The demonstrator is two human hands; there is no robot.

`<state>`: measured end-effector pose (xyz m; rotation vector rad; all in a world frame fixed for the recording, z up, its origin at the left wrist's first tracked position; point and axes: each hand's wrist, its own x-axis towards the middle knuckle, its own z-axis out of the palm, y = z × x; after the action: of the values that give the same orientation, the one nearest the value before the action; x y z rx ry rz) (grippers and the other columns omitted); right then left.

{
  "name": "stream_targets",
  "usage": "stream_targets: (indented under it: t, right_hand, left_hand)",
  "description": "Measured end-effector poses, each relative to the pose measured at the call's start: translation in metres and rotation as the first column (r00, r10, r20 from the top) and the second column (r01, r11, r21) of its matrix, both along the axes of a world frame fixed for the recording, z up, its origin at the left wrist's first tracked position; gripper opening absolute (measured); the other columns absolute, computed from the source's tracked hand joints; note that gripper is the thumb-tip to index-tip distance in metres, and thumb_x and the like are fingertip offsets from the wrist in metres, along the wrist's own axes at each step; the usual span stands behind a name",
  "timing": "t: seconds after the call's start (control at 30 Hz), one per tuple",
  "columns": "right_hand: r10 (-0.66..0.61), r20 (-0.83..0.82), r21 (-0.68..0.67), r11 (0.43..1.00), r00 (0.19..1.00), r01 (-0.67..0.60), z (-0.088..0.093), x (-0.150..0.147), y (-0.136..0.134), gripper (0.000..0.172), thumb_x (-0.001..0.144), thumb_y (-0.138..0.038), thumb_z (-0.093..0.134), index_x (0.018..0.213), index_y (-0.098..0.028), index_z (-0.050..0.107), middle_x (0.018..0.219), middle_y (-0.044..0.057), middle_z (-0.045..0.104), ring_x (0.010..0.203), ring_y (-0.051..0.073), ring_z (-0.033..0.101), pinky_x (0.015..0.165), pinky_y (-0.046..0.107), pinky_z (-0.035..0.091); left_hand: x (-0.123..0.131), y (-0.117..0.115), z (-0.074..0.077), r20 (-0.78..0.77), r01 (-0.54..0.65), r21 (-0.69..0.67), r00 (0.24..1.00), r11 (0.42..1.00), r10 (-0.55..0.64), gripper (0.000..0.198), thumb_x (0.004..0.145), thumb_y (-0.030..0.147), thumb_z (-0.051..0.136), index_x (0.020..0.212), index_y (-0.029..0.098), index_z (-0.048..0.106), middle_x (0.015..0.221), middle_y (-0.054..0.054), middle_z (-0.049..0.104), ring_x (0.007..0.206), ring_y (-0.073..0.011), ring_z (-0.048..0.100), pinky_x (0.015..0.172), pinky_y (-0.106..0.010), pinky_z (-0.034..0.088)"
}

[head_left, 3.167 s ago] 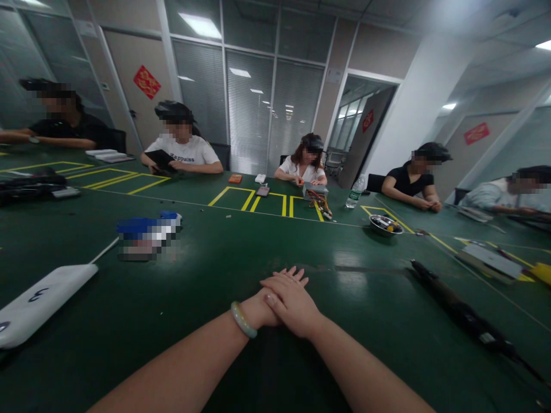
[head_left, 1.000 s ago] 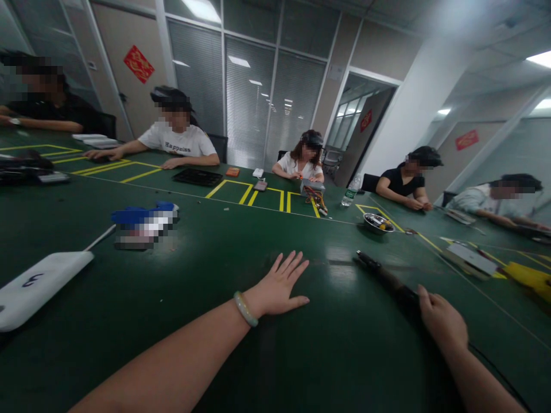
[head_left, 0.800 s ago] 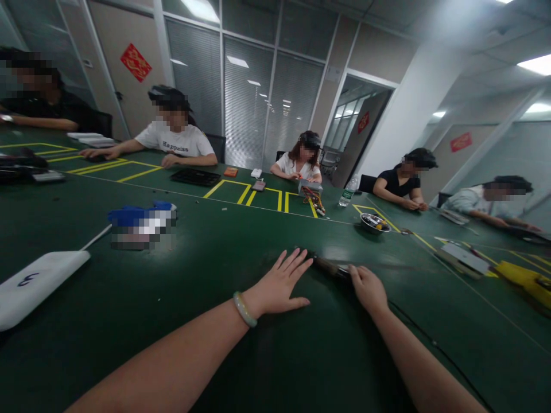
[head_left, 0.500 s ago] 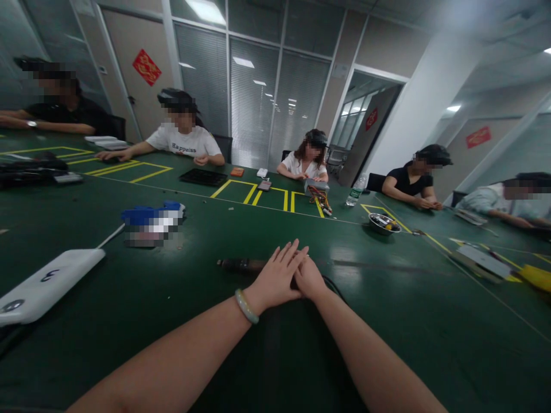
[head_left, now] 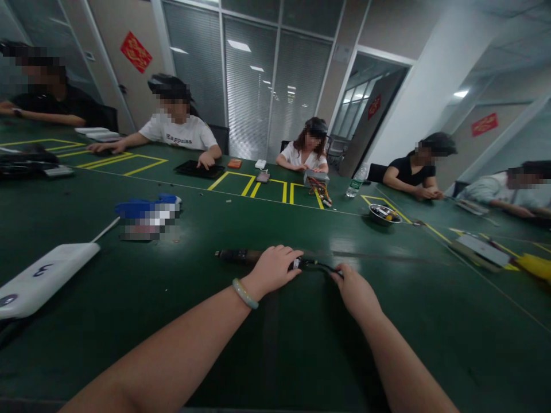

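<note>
Soldering iron [head_left: 243, 256] lies on the green worktop [head_left: 451, 355], the left hand [head_left: 275, 269] closed firmly over it, the right hand [head_left: 355, 292] pinching its black cord [head_left: 321, 267].

1. Far side of the green workbench [head_left: 451, 344]: a white T-shirt [head_left: 178, 139] reads "Happiness".
2. Left end of the workbench: a white pad [head_left: 47, 275] bears a dark mark like a "3".
3. Near edge: the white tag [head_left: 296, 264] on a black cable [head_left: 318, 266] is unreadable.
4. Beyond the workbench: the red door sign [head_left: 136, 52] has gold characters, too small to read.
</note>
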<state>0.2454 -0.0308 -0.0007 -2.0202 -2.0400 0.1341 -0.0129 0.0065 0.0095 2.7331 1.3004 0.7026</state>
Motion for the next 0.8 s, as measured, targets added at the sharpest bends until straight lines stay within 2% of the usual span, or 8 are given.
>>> stream_targets:
  t: [0.17,0.27,0.33,0.43,0.53,0.7,0.8]
  right_hand:
    - [0.152,-0.155,0.092,0.986,0.976,-0.139,0.016,0.022,0.041,0.025,0.095,-0.038,0.049,0.102,-0.022,0.066,0.096,0.003,0.067,0.086,0.020,0.061,0.075,0.028,0.043]
    - [0.198,-0.174,0.116,0.977,0.965,-0.180,0.017,0.020,0.050,0.028,0.095,-0.040,0.049,0.100,-0.021,0.069,0.094,0.003,0.067,0.085,0.019,0.060,0.075,0.028,0.043]
    - [0.227,-0.120,0.142,0.967,0.966,-0.210,0.016,0.013,0.048,0.031,0.097,-0.041,0.046,0.101,-0.022,0.070,0.097,0.003,0.066,0.085,0.018,0.060,0.077,0.028,0.043]
    - [0.283,0.047,0.185,0.940,0.958,-0.287,0.018,-0.003,0.037,0.032,0.099,-0.041,0.044,0.101,-0.024,0.070,0.100,0.004,0.063,0.091,0.019,0.057,0.082,0.030,0.041]
    - [0.278,0.164,0.195,0.931,0.946,-0.307,0.022,-0.018,0.026,0.033,0.101,-0.039,0.041,0.102,-0.023,0.070,0.098,0.006,0.062,0.094,0.021,0.056,0.084,0.033,0.039]
    - [0.354,0.146,0.116,0.921,0.924,-0.371,0.019,-0.037,0.015,0.032,0.103,-0.032,0.037,0.121,-0.024,0.063,0.108,0.006,0.065,0.100,0.022,0.057,0.088,0.036,0.037]
    - [0.340,0.096,0.102,0.931,0.935,-0.349,0.015,-0.042,0.011,0.036,0.103,-0.031,0.035,0.128,-0.020,0.058,0.112,0.008,0.065,0.103,0.023,0.058,0.089,0.038,0.037]
  left_hand:
    - [0.000,-0.005,0.007,0.019,0.027,-0.006,0.999,1.000,-0.027,0.035,0.085,0.041,0.059,0.116,0.024,0.058,0.107,-0.004,0.063,0.098,-0.0215,0.057,0.086,-0.036,0.044]
    - [-0.001,-0.007,0.011,-0.002,0.039,-0.010,0.999,0.999,-0.039,0.030,0.080,0.037,0.062,0.106,0.023,0.060,0.099,-0.003,0.063,0.093,-0.0215,0.058,0.082,-0.035,0.045]
    - [-0.001,-0.008,0.012,-0.024,0.029,0.000,0.999,1.000,-0.029,0.027,0.078,0.034,0.063,0.102,0.022,0.060,0.097,-0.004,0.063,0.091,-0.0220,0.058,0.080,-0.036,0.044]
    - [0.002,-0.010,0.011,-0.060,0.003,0.015,0.998,1.000,-0.003,0.025,0.079,0.027,0.060,0.103,0.021,0.058,0.098,-0.005,0.062,0.092,-0.0225,0.058,0.081,-0.036,0.044]
    - [0.006,-0.011,0.009,-0.079,-0.001,0.015,0.997,1.000,0.002,0.025,0.083,0.025,0.058,0.107,0.021,0.056,0.101,-0.005,0.062,0.095,-0.0218,0.058,0.084,-0.036,0.044]
    - [0.013,-0.011,0.007,-0.102,0.004,0.020,0.995,1.000,-0.002,0.015,0.088,0.029,0.057,0.101,0.022,0.057,0.099,-0.005,0.062,0.094,-0.0210,0.059,0.082,-0.034,0.044]
    - [0.015,-0.010,0.006,-0.110,-0.002,0.033,0.994,0.999,0.006,0.012,0.089,0.028,0.057,0.099,0.022,0.057,0.096,-0.004,0.061,0.092,-0.0202,0.059,0.081,-0.034,0.043]
